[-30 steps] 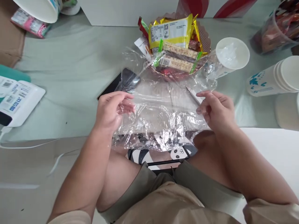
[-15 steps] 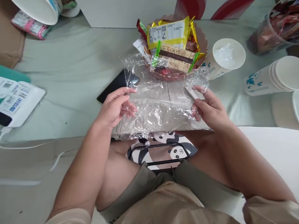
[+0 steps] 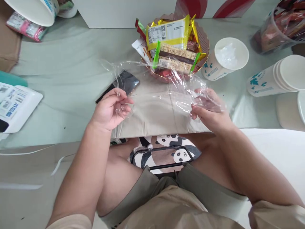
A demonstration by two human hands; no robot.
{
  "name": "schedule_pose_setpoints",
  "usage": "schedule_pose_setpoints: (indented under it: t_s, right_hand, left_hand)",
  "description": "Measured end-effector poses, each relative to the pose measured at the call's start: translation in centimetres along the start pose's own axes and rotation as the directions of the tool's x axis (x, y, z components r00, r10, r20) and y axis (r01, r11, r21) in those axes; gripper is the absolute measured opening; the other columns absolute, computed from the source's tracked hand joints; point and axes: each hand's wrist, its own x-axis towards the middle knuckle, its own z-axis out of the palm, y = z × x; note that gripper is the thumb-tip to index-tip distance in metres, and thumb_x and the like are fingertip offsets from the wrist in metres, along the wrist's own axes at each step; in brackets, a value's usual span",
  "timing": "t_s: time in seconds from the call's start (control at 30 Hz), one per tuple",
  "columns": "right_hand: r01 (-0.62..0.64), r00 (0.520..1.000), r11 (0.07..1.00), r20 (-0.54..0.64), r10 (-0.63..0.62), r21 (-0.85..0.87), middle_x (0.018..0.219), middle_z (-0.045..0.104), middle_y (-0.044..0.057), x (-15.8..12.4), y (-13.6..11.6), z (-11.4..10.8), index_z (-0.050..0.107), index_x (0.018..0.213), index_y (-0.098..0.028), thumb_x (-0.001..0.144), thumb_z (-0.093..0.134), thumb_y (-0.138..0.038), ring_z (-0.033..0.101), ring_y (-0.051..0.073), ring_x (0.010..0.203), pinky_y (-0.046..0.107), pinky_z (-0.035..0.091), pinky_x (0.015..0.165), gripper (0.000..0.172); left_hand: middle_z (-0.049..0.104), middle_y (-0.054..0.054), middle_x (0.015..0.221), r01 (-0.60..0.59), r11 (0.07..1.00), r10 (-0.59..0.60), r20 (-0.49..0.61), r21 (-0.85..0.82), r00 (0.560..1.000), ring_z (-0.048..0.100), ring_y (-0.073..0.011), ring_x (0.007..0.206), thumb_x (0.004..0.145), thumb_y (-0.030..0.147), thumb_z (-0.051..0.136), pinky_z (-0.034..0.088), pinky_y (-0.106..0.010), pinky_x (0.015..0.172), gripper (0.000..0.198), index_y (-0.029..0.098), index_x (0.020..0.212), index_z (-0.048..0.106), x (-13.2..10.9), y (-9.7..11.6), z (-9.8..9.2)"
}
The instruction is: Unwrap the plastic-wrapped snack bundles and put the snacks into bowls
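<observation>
A thin clear plastic sheet (image 3: pixel 162 97) stretches between my two hands above the front of the table. My left hand (image 3: pixel 111 109) is curled, with a crinkled edge of the sheet in its fingers. Bunched plastic is pinched in my right hand (image 3: pixel 211 111), and some of it drapes over the fingers. The sheet's far side reaches up to a scalloped bowl (image 3: pixel 204 41) of wrapped snacks; whether it touches the bowl I cannot tell. In the bowl, a green-ended wafer packet (image 3: pixel 177 58) lies in front of a yellow packet (image 3: pixel 166 33). Behind my left hand is a dark phone (image 3: pixel 127 83).
On the right stand a paper cup (image 3: pixel 231 54) with crumpled plastic inside, stacked paper cups (image 3: pixel 267 79) and a clear tub (image 3: pixel 281 28) of packets. A white labelled device (image 3: pixel 26 108) lies left. At the back is a white box (image 3: pixel 128 12); a panda-print item (image 3: pixel 164 156) rests between my legs.
The plastic sheet has been lifted and drawn tauter between my hands. My left hand has shifted slightly left. The white strip seen in my right hand before no longer shows.
</observation>
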Motion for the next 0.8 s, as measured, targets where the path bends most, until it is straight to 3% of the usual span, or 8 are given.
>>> schedule_pose_setpoints:
  t_s: [0.1,0.17,0.3,0.37,0.5,0.6,0.7,0.8]
  right_hand:
    - [0.040,0.996,0.999,-0.073,-0.042,-0.029,0.087,0.062,-0.002,0.2,-0.3,0.4,0.064,0.082,-0.024,0.074,0.086,-0.035,0.053,0.008,0.056,0.027,0.049,0.052,0.026]
    - [0.125,0.984,0.988,-0.114,-0.134,-0.086,0.088,0.063,0.001,0.3,-0.4,0.5,0.063,0.068,-0.022,0.074,0.083,-0.030,0.057,0.010,0.065,0.028,0.050,0.057,0.022]
    - [0.310,0.927,0.911,-0.124,-0.353,-0.270,0.080,0.062,0.004,0.2,-0.5,0.5,0.066,0.060,-0.023,0.079,0.077,-0.018,0.065,0.019,0.092,0.032,0.055,0.074,0.022]
    - [0.375,0.895,0.871,-0.122,-0.430,-0.317,0.085,0.063,0.005,-0.1,-0.5,0.6,0.068,0.060,-0.025,0.085,0.073,-0.018,0.065,0.019,0.093,0.033,0.056,0.073,0.026]
    - [0.424,0.839,0.824,-0.179,-0.513,-0.375,0.096,0.064,0.006,-0.5,-0.2,0.8,0.065,0.056,-0.026,0.092,0.070,-0.025,0.064,0.019,0.089,0.038,0.059,0.076,0.036]
    - [0.387,0.831,0.827,-0.234,-0.505,-0.408,0.099,0.064,0.007,-0.5,0.0,0.8,0.060,0.053,-0.025,0.093,0.070,-0.032,0.065,0.023,0.097,0.044,0.061,0.083,0.042]
    - [0.348,0.839,0.857,-0.281,-0.466,-0.381,0.104,0.064,0.007,-0.3,0.1,0.8,0.057,0.051,-0.024,0.092,0.069,-0.031,0.065,0.025,0.102,0.047,0.061,0.087,0.043]
    - [0.345,0.842,0.873,-0.296,-0.450,-0.345,0.098,0.065,0.006,0.0,-0.1,0.8,0.059,0.051,-0.024,0.085,0.071,-0.019,0.065,0.023,0.103,0.044,0.060,0.085,0.037]
  left_hand:
    - [0.075,-0.002,0.065,-0.084,0.995,0.080,0.062,0.056,0.995,0.066,-0.0128,0.046,0.062,0.020,0.075,0.043,-0.020,0.039,0.007,0.021,0.061,0.068,0.2,-0.3,-0.6]
    - [0.077,-0.004,0.068,-0.126,0.988,0.119,0.076,0.090,0.990,0.070,-0.0147,0.052,0.063,0.025,0.074,0.048,-0.022,0.043,0.007,0.018,0.063,0.072,0.5,-0.5,-0.9]
    - [0.075,-0.007,0.065,-0.198,0.970,0.197,0.019,0.141,0.980,0.071,-0.0183,0.058,0.083,0.058,0.067,0.055,-0.030,0.052,0.048,0.014,0.063,0.073,1.1,-0.9,-1.1]
    - [0.073,-0.004,0.063,-0.257,0.951,0.267,-0.035,0.171,0.963,0.070,-0.0160,0.058,0.085,0.062,0.071,0.054,-0.029,0.053,0.053,0.015,0.061,0.071,1.1,-1.0,-0.9]
    - [0.073,0.000,0.064,-0.368,0.910,0.383,-0.048,0.191,0.922,0.069,-0.0117,0.060,0.071,0.040,0.092,0.053,-0.025,0.055,0.034,0.015,0.063,0.070,0.4,-0.8,-0.1]
    - [0.075,0.001,0.076,-0.411,0.894,0.419,-0.010,0.181,0.908,0.073,-0.0123,0.068,0.063,0.023,0.096,0.059,-0.026,0.062,0.025,0.018,0.072,0.073,-0.1,-0.5,0.5]
    - [0.076,0.001,0.096,-0.441,0.882,0.440,0.045,0.165,0.897,0.076,-0.0137,0.077,0.062,0.012,0.093,0.059,-0.025,0.061,0.031,0.022,0.084,0.073,-0.2,-0.3,0.9]
    - [0.075,0.003,0.111,-0.446,0.879,0.434,0.106,0.166,0.895,0.076,-0.0132,0.074,0.057,0.003,0.087,0.047,-0.022,0.049,0.046,0.021,0.094,0.069,0.3,-0.1,0.9]
